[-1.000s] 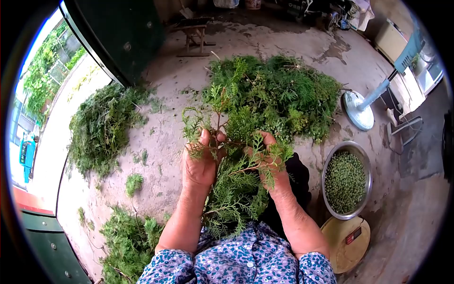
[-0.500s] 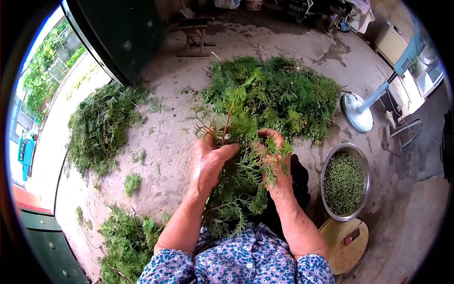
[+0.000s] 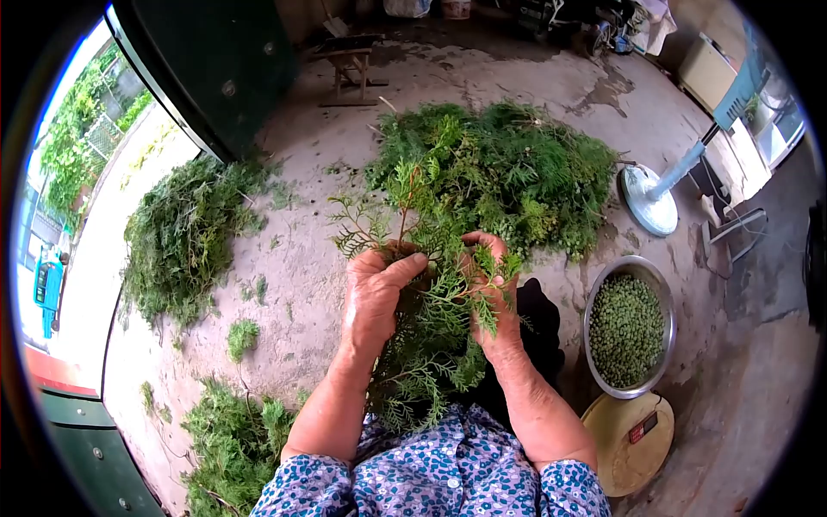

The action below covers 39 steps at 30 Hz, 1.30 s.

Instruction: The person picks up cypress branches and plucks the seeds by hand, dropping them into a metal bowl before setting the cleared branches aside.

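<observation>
1. Left hand: fingers curled tight round the green sprig, thumb across its stems.
2. Right hand: fingertips pinching the same sprig's fronds, just beside the left.
3. The sprig hangs above her lap, in front of the big cuttings pile.
4. To the right, a steel bowl of green seeds rests on the concrete.

No writing, label, brand or number can be read anywhere. The kitchen scale at 4 o'clock has a small dark display, too small and blurred to show any digits. The metal bowl just above it carries no visible marking.
</observation>
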Each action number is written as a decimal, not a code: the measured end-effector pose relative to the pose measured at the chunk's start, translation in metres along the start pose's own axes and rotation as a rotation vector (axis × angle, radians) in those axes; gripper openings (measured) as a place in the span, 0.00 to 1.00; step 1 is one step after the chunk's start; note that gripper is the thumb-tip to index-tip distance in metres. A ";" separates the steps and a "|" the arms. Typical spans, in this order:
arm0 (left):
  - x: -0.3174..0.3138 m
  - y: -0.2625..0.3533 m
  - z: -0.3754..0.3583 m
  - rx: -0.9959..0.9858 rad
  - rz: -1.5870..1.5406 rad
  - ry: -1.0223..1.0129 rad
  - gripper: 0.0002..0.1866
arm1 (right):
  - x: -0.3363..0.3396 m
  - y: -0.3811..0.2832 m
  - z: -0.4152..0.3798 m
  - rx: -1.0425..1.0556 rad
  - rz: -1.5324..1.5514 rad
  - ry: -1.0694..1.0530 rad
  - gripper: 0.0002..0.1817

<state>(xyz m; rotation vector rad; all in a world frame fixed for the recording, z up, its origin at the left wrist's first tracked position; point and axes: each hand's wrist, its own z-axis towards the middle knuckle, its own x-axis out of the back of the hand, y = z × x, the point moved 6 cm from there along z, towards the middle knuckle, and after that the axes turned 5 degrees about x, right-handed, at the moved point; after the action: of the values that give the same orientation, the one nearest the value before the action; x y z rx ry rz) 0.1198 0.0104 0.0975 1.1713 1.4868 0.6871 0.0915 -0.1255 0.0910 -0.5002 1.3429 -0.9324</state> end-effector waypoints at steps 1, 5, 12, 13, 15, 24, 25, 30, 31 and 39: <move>-0.001 0.000 0.000 -0.002 -0.005 -0.008 0.05 | 0.004 0.002 -0.003 -0.033 -0.017 0.031 0.24; -0.002 0.001 -0.003 -0.011 0.048 -0.027 0.06 | 0.001 0.000 -0.009 -0.061 -0.006 0.065 0.23; -0.015 0.000 -0.009 -0.005 0.157 -0.027 0.07 | 0.018 -0.020 0.003 0.008 -0.311 0.027 0.17; -0.017 -0.001 -0.009 0.012 0.129 -0.050 0.07 | 0.021 -0.020 0.001 0.034 -0.181 0.039 0.17; -0.018 -0.003 -0.007 0.046 0.078 -0.096 0.07 | 0.024 -0.019 -0.003 -0.105 0.005 -0.015 0.17; -0.019 -0.014 -0.001 0.205 -0.083 -0.101 0.07 | 0.026 -0.045 -0.007 0.140 -0.551 0.063 0.09; -0.017 -0.013 0.000 0.172 -0.072 -0.084 0.08 | 0.030 -0.042 -0.009 0.058 -0.354 0.096 0.08; 0.030 0.002 0.015 0.072 -0.072 -0.009 0.12 | 0.100 -0.061 -0.007 -0.078 0.037 0.355 0.07; 0.038 0.002 0.019 0.092 -0.103 -0.030 0.13 | 0.121 -0.068 -0.009 -0.064 0.005 0.381 0.06; 0.086 -0.019 0.048 0.106 -0.353 -0.055 0.07 | 0.333 -0.088 -0.073 0.035 0.295 1.048 0.09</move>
<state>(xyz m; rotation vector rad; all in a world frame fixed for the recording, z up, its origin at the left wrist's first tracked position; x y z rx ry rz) 0.1642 0.0749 0.0352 0.9628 1.6454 0.3362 -0.0169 -0.4272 -0.0540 0.2893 2.2469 -0.9945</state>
